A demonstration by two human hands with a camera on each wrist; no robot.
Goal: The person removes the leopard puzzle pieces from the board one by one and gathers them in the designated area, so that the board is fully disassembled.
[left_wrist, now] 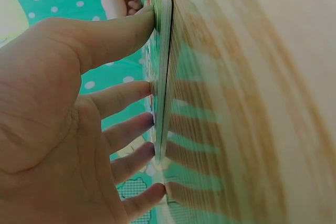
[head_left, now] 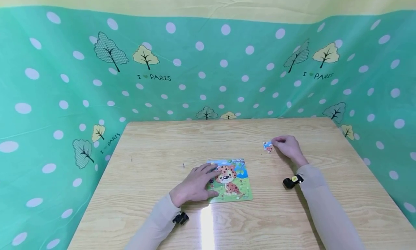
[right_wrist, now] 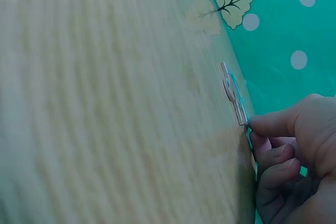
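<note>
A square jigsaw puzzle (head_left: 231, 188) with a cartoon leopard on grass lies flat near the middle of the table. On its left part rests my left hand (head_left: 196, 183), fingers spread and fairly straight; in the left wrist view the thumb and fingertips touch the board's top and edge (left_wrist: 164, 66). Some of the picture is hidden beneath that hand. Farther back and to the right, my right hand (head_left: 287, 146) pinches the edge of a small puzzle piece (head_left: 268, 146) with blue and spotted orange print. The right wrist view shows the piece (right_wrist: 234, 95) edge-on, close to the tabletop, between thumb and finger.
The wooden table (head_left: 156, 141) ends at a green dotted curtain (head_left: 201, 83) behind and on both sides. A tiny dark speck (head_left: 183, 166) lies left of the puzzle. Black wrist cameras sit on both sleeves.
</note>
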